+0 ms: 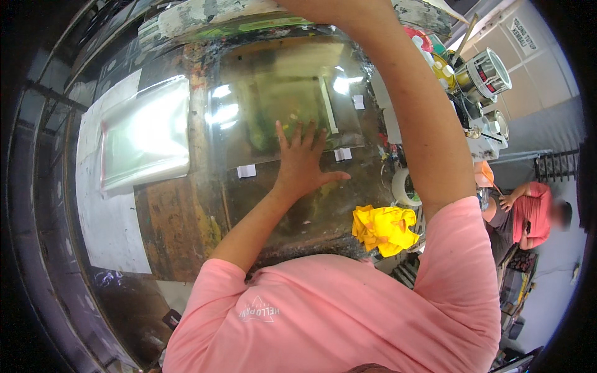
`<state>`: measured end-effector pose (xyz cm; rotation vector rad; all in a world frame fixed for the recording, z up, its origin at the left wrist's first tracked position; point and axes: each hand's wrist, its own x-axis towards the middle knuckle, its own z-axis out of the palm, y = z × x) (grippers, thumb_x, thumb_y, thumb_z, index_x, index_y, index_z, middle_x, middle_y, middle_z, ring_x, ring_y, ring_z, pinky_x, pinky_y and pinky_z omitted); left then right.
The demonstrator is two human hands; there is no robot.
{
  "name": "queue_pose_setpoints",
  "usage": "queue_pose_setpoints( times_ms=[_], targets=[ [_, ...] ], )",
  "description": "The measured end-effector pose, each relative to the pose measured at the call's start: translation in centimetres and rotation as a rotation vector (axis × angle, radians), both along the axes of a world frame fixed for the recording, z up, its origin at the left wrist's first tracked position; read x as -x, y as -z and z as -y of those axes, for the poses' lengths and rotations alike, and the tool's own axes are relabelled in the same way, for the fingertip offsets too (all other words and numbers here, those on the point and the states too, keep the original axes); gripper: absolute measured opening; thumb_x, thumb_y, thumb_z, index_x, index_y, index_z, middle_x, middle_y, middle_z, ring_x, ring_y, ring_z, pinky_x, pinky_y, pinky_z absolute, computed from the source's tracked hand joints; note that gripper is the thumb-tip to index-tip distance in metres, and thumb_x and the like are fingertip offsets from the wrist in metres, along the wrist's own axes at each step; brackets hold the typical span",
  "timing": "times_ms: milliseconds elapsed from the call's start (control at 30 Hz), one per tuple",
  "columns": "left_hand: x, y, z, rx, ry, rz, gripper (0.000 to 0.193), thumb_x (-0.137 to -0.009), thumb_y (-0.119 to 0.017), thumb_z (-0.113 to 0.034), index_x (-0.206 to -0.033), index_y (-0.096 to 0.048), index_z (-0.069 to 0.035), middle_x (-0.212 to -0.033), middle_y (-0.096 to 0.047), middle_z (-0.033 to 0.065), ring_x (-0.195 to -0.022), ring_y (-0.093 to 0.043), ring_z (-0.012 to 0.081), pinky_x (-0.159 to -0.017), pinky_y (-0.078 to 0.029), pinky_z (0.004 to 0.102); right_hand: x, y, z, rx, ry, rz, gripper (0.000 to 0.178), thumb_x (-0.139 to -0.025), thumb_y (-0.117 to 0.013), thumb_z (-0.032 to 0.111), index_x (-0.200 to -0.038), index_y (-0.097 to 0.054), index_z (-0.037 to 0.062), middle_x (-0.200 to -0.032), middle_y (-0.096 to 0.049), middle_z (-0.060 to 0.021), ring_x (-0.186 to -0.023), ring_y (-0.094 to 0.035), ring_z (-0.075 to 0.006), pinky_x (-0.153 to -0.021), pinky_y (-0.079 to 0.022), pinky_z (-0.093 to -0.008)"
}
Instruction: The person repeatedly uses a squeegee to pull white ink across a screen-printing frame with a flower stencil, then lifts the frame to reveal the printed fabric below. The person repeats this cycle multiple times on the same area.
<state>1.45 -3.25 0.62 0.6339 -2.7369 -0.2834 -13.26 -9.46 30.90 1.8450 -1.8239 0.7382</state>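
Observation:
My left hand (305, 158) lies spread, palm down, on a clear plastic sheet (273, 74) on the stained work table (298, 214). Small white paper tabs (246, 171) sit along the sheet's near edge, and a narrow white strip (328, 105) lies to the right of the fingers. My right arm reaches far across the table. My right hand (317, 7) is cut off at the top edge, close to a worn, paint-marked frame (205, 20), and its fingers are hidden.
Left of the hands, a stack of clear plastic sheets (146, 133) rests on white paper (112, 230). A crumpled yellow cloth (384, 230) and tape roll (405, 188) lie near right. Cans (482, 78) and bottles line the right side. Another person (528, 217) is farther right.

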Motion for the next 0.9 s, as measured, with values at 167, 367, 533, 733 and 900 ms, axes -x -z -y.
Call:
queue_pose_setpoints(
  times_ms=[167, 367, 533, 733, 900],
  targets=[
    [-0.1, 0.3, -0.4, 0.033, -0.019, -0.002, 0.122, -0.075, -0.056, -0.097, -0.158, -0.053, -0.008, -0.163, -0.047, 0.0231, -0.154, -0.041, 0.0424, -0.126, 0.004, 0.0752, -0.4, 0.5, 0.0, 0.090, -0.006, 0.004, 0.069, -0.100, -0.056, 0.060, -0.079, -0.076, -0.0024, -0.081, -0.074, -0.0247, -0.084, -0.073, -0.0402, -0.087, -0.052, -0.0518],
    [-3.8, -5.2, 3.7, -0.308, -0.321, -0.458, 0.102, -0.077, -0.093, -0.053, -0.155, -0.053, -0.001, -0.136, -0.070, 0.0182, -0.126, -0.068, 0.0341, -0.112, -0.050, 0.0507, -1.0, 1.9, -0.8, 0.106, 0.052, 0.006, 0.067, -0.100, -0.057, 0.062, -0.081, -0.075, 0.0003, -0.084, -0.075, -0.0239, -0.085, -0.073, -0.0407, -0.087, -0.052, -0.0523],
    [-11.8, -12.7, 8.2, -0.934, -0.181, -1.023, 0.102, -0.077, -0.099, -0.025, -0.156, -0.043, 0.005, -0.121, -0.074, 0.0124, -0.106, -0.072, 0.0163, -0.093, -0.058, 0.0312, -2.8, 8.2, -4.6, 0.111, 0.054, -0.167, 0.047, -0.102, -0.062, 0.054, -0.104, -0.078, 0.0110, -0.091, -0.074, -0.0138, -0.088, -0.069, -0.0366, -0.080, -0.048, -0.0491],
    [-14.2, -6.6, 2.9, -0.781, -0.560, -0.542, 0.108, -0.057, -0.104, -0.054, -0.141, -0.065, 0.001, -0.120, -0.072, 0.0118, -0.111, -0.069, 0.0302, -0.101, -0.053, 0.0478, -2.2, 16.1, -9.9, -0.510, -0.224, 0.017, 0.043, -0.101, -0.063, 0.053, -0.109, -0.076, 0.0128, -0.097, -0.072, -0.0166, -0.094, -0.070, -0.0371, -0.080, -0.053, -0.0522],
    [-15.1, -0.7, 2.4, -0.162, -0.641, -0.159, 0.113, -0.052, -0.098, -0.067, -0.141, -0.067, -0.006, -0.111, -0.059, 0.0071, -0.114, -0.055, 0.0298, -0.107, -0.037, 0.0496, -4.7, 22.3, -13.0, -0.635, -0.164, 0.213, 0.036, -0.098, -0.070, 0.047, -0.105, -0.074, 0.0114, -0.097, -0.071, -0.0150, -0.094, -0.070, -0.0358, -0.076, -0.055, -0.0502]
  ],
)
